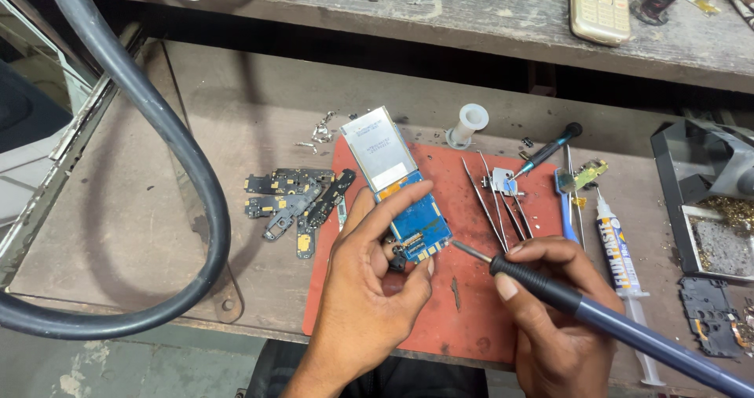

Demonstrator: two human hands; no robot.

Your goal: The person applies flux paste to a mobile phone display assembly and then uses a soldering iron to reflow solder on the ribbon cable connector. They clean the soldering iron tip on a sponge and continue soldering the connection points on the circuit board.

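We have the bare blue phone circuit board with its silver screen panel (pixel 400 186) lifted off the red rubber work mat (pixel 471 288), pinched at its lower edge in our left hand (pixel 369 288), whose grip is pressed together on it. Our right hand (pixel 550 304) is wrapped around the dark-handled soldering iron (pixel 565 296), its tip touching the board's lower right corner. We judge the work mid-way: the phone is already stripped, the joint is being worked, and nothing is reassembled. Counting: one board in hand, one iron, about three steel tweezers (pixel 499 201), one white flux syringe (pixel 620 249), one white empty spool (pixel 469 123), one gold keypad phone (pixel 599 5) on the upper shelf, several black scrap boards (pixel 298 198) on the wooden desk (pixel 118 233).
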